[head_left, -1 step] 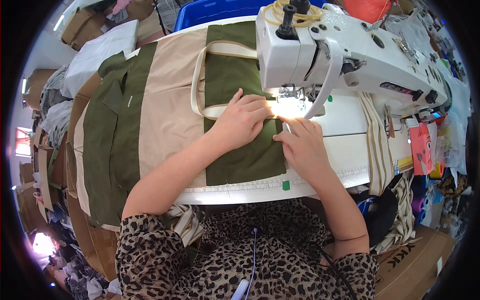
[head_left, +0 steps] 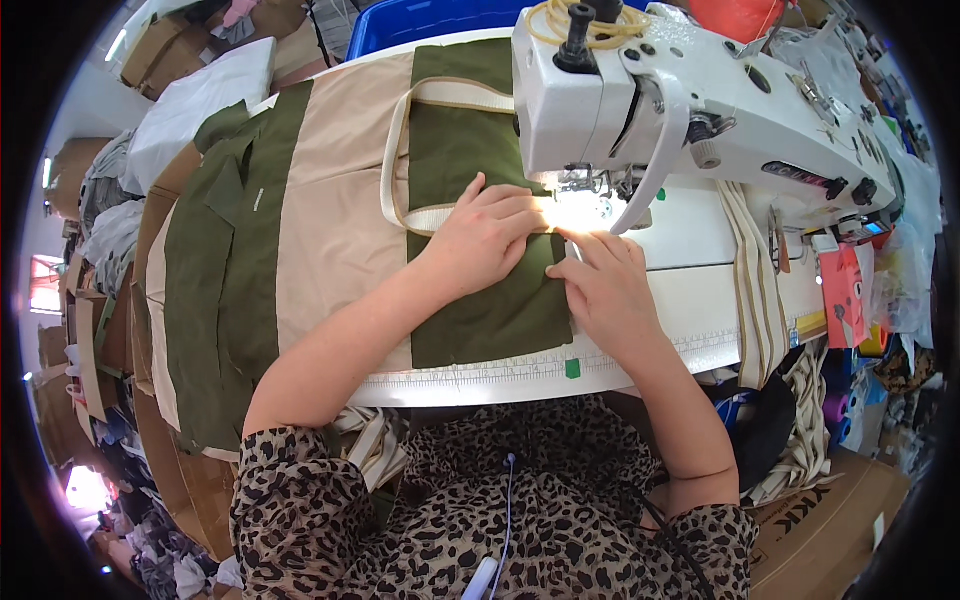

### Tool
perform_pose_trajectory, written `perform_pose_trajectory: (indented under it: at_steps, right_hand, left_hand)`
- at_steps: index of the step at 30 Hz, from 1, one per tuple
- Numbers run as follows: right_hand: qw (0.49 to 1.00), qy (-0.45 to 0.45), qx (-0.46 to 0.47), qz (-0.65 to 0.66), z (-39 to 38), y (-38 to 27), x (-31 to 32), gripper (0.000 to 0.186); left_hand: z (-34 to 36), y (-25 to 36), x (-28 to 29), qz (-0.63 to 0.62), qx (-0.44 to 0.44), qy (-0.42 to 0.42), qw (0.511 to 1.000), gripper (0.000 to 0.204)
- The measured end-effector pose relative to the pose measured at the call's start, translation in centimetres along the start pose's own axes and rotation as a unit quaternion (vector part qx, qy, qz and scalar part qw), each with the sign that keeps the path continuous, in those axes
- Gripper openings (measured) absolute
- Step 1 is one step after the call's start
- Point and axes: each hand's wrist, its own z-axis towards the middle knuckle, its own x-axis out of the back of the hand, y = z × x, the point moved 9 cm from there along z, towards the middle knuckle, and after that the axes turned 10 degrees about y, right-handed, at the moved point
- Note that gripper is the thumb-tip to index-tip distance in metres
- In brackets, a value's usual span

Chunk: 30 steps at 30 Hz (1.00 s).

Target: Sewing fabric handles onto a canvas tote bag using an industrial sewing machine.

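A dark green and beige fabric panel (head_left: 345,225) lies across the sewing machine's bed, with a cream strap (head_left: 393,165) looped on its green part. My left hand (head_left: 487,238) rests palm down over the strap's lower end, fingers stretched toward the needle area. My right hand (head_left: 608,290) is at the panel's right edge, index finger forward and thumb apart from it on the green cloth. Both hands' fingertips come close together just below the white sewing machine head (head_left: 575,110). Bright lamp glare hides the presser foot's contact with the strap.
Cream and brown straps (head_left: 752,280) hang over the table's front right edge. A printed ruler strip (head_left: 470,380) runs along the near edge. Scissors (head_left: 778,240) lie to the right of the straps. A blue bin (head_left: 430,25) stands behind; cardboard boxes (head_left: 185,480) flank the table's left.
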Motion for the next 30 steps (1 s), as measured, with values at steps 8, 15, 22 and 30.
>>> perform_pose_trajectory:
  at_steps: [8, 15, 22, 30]
  right_hand:
    - [1.000, 0.006, -0.010, 0.010, -0.1, 0.3, -0.3, 0.012]
    - [0.999, 0.032, 0.004, 0.033, -1.2, -0.1, 0.7, 0.019]
    - [0.998, 0.023, 0.000, 0.053, -1.3, 0.0, 0.5, 0.018]
    - [0.998, 0.026, -0.006, 0.048, -1.5, -0.1, 0.8, 0.015]
  left_hand:
    - [0.1, -0.1, 0.0, 0.018, -0.008, -0.007, 1.000, 0.022]
    - [0.1, 0.1, 0.1, 0.025, -0.011, 0.002, 1.000, 0.019]
    - [-0.1, 0.1, 0.2, 0.023, -0.007, -0.002, 1.000, 0.021]
    - [-0.3, 0.4, -0.1, 0.029, -0.011, -0.002, 1.000, 0.022]
